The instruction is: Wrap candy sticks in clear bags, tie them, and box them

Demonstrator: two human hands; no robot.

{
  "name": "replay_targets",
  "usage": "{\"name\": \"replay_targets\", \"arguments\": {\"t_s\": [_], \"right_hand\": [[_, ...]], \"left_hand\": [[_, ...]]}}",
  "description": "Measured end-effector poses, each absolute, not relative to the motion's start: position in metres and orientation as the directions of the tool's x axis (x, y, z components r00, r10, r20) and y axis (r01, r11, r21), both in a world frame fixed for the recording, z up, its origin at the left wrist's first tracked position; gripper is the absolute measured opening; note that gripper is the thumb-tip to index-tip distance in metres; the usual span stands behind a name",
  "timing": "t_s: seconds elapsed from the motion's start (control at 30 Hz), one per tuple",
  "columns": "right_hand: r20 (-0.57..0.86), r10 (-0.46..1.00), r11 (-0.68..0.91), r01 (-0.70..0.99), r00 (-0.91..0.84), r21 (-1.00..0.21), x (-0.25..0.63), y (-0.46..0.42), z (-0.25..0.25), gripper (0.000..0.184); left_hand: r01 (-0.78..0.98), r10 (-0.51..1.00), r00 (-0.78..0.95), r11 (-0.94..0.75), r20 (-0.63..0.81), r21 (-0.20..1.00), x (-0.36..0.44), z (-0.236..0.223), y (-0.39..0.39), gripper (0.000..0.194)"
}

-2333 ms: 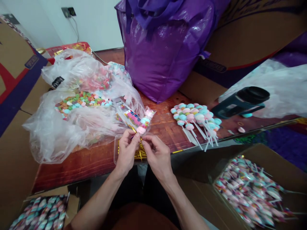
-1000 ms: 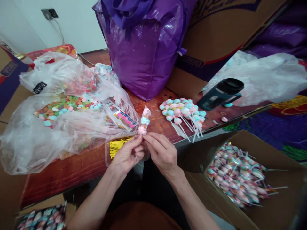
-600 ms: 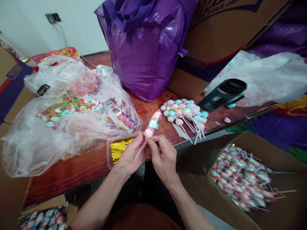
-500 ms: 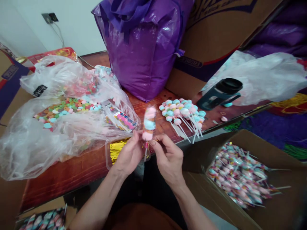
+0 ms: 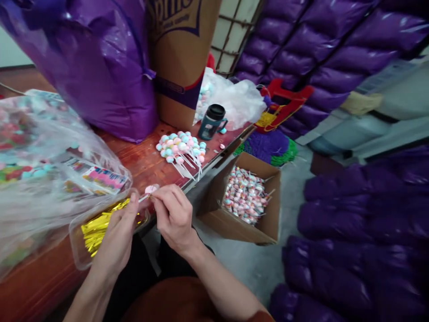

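My left hand [image 5: 119, 230] and my right hand [image 5: 172, 214] meet at the table's front edge, both pinched on a wrapped candy skewer [image 5: 149, 191] whose pink top shows between the fingertips. Right under my left hand lies a clear tray of gold twist ties [image 5: 95, 226]. A pile of unwrapped pastel candy skewers [image 5: 181, 147] lies further back on the red-brown wooden table [image 5: 140, 158].
Clear plastic bags of coloured candy [image 5: 40, 156] fill the left. A large purple bag [image 5: 97, 62] and a cardboard carton [image 5: 181, 49] stand behind. A dark mug [image 5: 211, 121] sits near the table's end. An open box of wrapped skewers [image 5: 248, 199] stands on the floor; purple sacks [image 5: 351, 232] surround it.
The view has swung to the right, so the floor box and purple sacks now show. The skewer has tipped from upright to low between my fingertips, both hands still on it.
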State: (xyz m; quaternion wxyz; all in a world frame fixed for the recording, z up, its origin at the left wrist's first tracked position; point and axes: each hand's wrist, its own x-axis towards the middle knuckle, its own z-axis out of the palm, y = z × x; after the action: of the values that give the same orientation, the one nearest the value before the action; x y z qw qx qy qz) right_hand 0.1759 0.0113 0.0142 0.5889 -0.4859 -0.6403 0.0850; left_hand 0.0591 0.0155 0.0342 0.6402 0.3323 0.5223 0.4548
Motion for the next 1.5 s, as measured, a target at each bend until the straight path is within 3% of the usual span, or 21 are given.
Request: {"name": "replay_targets", "arguments": {"t_s": [0.13,0.23,0.33,0.4,0.5,0.63,0.73,0.83,0.93,1.0,1.1,1.2,1.27,1.37,1.5], "right_hand": [[0.595,0.759,0.443,0.459,0.265,-0.770,0.192,-0.007,0.014,0.020],[0.370,0.842,0.300,0.230,0.393,-0.926,0.205,-0.020,0.012,0.021],[0.126,0.897,0.164,-0.055,0.423,-0.985,0.220,-0.032,0.005,0.029],[0.025,0.915,0.116,-0.204,0.404,-0.972,0.231,-0.040,-0.004,0.030],[-0.110,0.918,0.011,-0.301,0.382,-0.954,0.245,-0.056,-0.022,0.020],[-0.330,0.857,-0.144,-0.429,0.397,-0.892,0.267,-0.069,-0.053,0.026],[-0.389,0.763,-0.069,-0.533,0.516,-0.843,0.300,-0.063,-0.078,0.031],[-0.408,0.680,0.048,-0.592,0.609,-0.805,0.335,-0.047,-0.096,0.028],[-0.461,0.627,-0.004,-0.589,0.629,-0.808,0.342,-0.032,-0.098,0.027],[-0.443,0.666,-0.052,-0.555,0.601,-0.830,0.324,-0.024,-0.091,0.031],[-0.336,0.768,-0.066,-0.454,0.545,-0.889,0.276,-0.013,-0.075,0.031],[-0.182,0.853,-0.044,-0.280,0.489,-0.959,0.232,-0.007,-0.063,0.028],[-0.101,0.909,-0.043,-0.148,0.405,-0.988,0.214,-0.006,-0.059,0.026],[-0.046,0.959,-0.047,-0.005,0.278,-0.999,0.202,-0.008,-0.056,0.025],[-0.044,0.972,-0.062,0.071,0.231,-0.996,0.200,-0.010,-0.054,0.027]], "left_hand": [[-0.245,0.876,0.169,0.482,-0.452,0.841,0.076,0.034,0.010,0.044],[-0.286,0.824,0.292,0.560,-0.486,0.777,0.096,0.031,0.007,0.035],[-0.345,0.846,0.293,0.527,-0.445,0.776,0.121,0.022,0.006,0.030],[-0.298,0.891,0.259,0.441,-0.373,0.846,0.135,0.014,0.006,0.026],[-0.085,0.937,0.261,0.261,-0.232,0.961,0.148,-0.002,0.003,0.016],[0.136,0.918,0.385,0.049,-0.098,0.990,0.151,-0.016,-0.001,0.019],[0.141,0.890,0.447,0.028,-0.089,0.990,0.139,-0.016,0.002,0.014],[0.106,0.954,0.298,-0.010,-0.022,0.994,0.107,-0.008,0.014,0.011],[0.221,0.997,0.040,-0.077,0.069,0.972,0.055,-0.001,0.041,0.012],[0.373,0.992,-0.080,-0.061,0.097,0.926,0.019,0.000,0.066,0.019],[0.741,0.969,-0.206,0.065,0.134,0.668,-0.023,-0.006,0.104,0.022],[0.872,0.956,-0.285,0.226,0.075,0.434,-0.040,-0.016,0.129,0.027],[0.871,0.959,-0.284,0.251,0.015,0.423,-0.044,-0.021,0.136,0.020],[0.837,0.975,-0.220,0.205,-0.031,0.507,-0.048,-0.023,0.138,0.018],[0.814,0.970,-0.242,0.187,0.030,0.550,-0.057,-0.023,0.143,0.023]]}}
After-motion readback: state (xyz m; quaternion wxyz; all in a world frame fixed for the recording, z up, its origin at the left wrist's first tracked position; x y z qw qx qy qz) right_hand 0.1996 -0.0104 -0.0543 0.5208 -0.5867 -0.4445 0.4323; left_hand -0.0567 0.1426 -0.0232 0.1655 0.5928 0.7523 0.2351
